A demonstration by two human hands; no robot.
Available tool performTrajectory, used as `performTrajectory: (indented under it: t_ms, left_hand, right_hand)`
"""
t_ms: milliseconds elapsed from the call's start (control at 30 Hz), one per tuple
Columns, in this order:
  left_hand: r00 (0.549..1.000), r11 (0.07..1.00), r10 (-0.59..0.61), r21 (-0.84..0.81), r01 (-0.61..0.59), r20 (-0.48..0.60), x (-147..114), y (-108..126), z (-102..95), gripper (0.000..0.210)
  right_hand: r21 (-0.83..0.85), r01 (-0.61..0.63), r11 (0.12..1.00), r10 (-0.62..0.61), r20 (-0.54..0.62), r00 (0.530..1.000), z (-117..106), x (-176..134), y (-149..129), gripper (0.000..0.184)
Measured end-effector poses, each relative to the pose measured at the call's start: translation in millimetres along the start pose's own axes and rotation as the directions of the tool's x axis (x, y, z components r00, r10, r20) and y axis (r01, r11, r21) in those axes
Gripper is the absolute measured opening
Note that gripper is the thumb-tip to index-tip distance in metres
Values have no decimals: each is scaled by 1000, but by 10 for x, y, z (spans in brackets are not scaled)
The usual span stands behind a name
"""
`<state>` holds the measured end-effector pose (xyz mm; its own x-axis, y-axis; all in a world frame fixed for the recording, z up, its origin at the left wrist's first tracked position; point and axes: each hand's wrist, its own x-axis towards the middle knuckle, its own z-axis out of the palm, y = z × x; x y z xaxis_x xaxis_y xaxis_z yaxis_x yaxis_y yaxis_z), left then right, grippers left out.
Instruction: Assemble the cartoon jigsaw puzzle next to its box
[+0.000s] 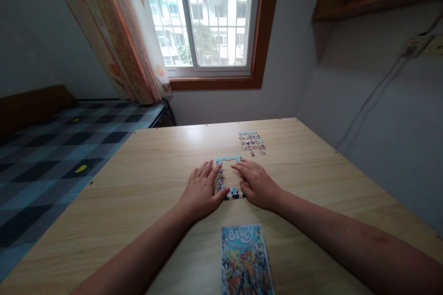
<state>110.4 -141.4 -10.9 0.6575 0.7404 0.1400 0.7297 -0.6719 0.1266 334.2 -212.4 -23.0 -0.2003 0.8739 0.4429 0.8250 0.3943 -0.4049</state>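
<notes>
A partly joined jigsaw puzzle (220, 179) lies flat on the table, its border pieces forming a frame around bare wood. My left hand (203, 190) rests along its left side, fingers spread, with the thumb near the bottom edge. Over the puzzle's right side lies my right hand (258, 182), fingers apart and hiding much of that edge. Neither hand shows a piece in its grasp. Beyond the right hand, several loose puzzle pieces (251, 140) are laid out in rows. Closer to me is a Bluey picture box or card (245, 258) with a colourful printed scene.
The wooden table (155, 166) reaches toward a wall with a barred window (218, 18). A bed with a checked cover (104, 143) stands at the left, below a patterned curtain (121, 32). On the right wall are a shelf (374, 0) and a hanging cable (367, 101).
</notes>
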Motion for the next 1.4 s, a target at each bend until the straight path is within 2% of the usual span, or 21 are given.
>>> performTrajectory:
  t_ms: [233,500,633,767,833,1000,1100,1167,1267,1400]
  left_hand:
    - [995,996,-91,14,91,38,41,74,-21,80]
    - [993,995,-99,-2,99,57,40,79,-48,84]
    - [994,995,-93,-22,94,50,42,85,-51,85]
    - [995,996,-81,-23,83,62,26,88,-52,83]
    - [996,997,-72,-33,74,61,20,85,-56,80]
    - [993,989,-111,-99,114,30,22,82,-90,73]
    - [991,983,-135,-124,136,19,20,88,-114,71]
    - [990,983,-137,-124,138,23,15,90,-124,73]
    - [993,987,-118,-105,120,31,4,82,-129,81]
    - [994,988,-104,-111,107,36,-12,71,-130,82]
  right_hand:
    - [75,-19,997,21,-23,1000,-10,22,-13,63]
    - [144,-62,988,84,-153,985,-26,65,79,49]
    - [167,-114,979,153,-240,959,-83,133,294,45]
    - [100,-223,970,244,-339,909,-148,182,509,43]
    - [49,-260,964,260,-353,899,-139,180,554,44]
    - [-130,-246,961,194,-320,927,-114,224,593,40]
    - [-246,-266,932,190,-293,937,-231,456,688,32]
    - [-290,-358,888,280,-277,919,-341,695,769,27]
    - [-330,-489,807,450,-192,872,-438,1031,859,25]
    - [-376,-566,734,565,-125,816,-366,1215,911,25]
